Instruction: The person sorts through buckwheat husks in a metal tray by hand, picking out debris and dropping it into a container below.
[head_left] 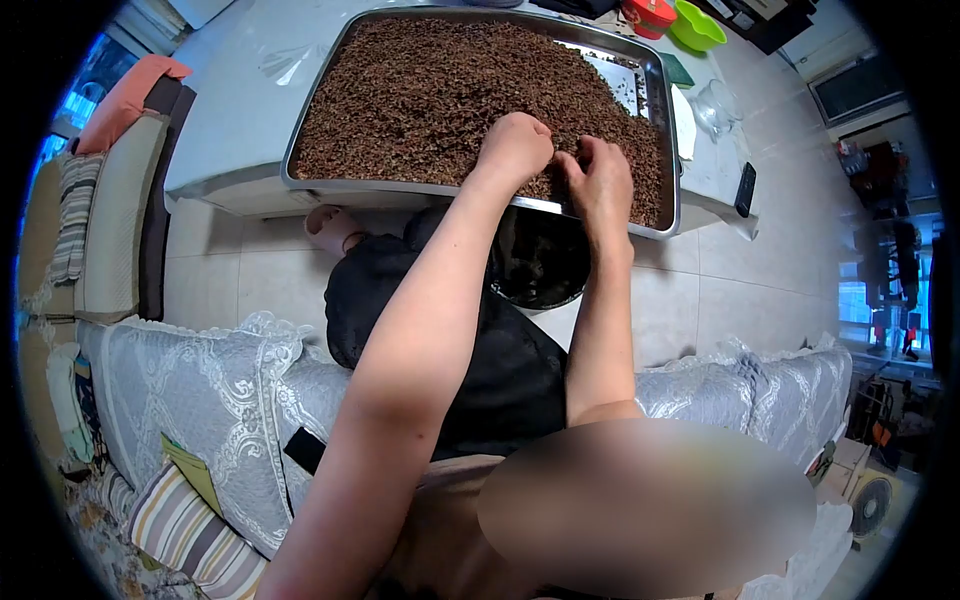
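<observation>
A large metal tray (400,187) on the table holds a thick heap of small brown dried bits (430,90), much like peppercorns. Over its near side my left hand (516,147) is closed, fingers curled in; whatever it pinches is hidden. Just to its right my right hand (602,182) reaches over the tray's front rim, with thumb and fingers bent together over the brown bits. Anything between those fingertips is too small to make out. The two hands are close together but apart.
A black bucket (540,265) stands below the tray's front edge, between my forearms. On the table (225,140) are a glass bowl (716,108), a black remote (745,188), a red container (650,16) and a green bowl (697,27). A lace-covered sofa (200,375) is at my sides.
</observation>
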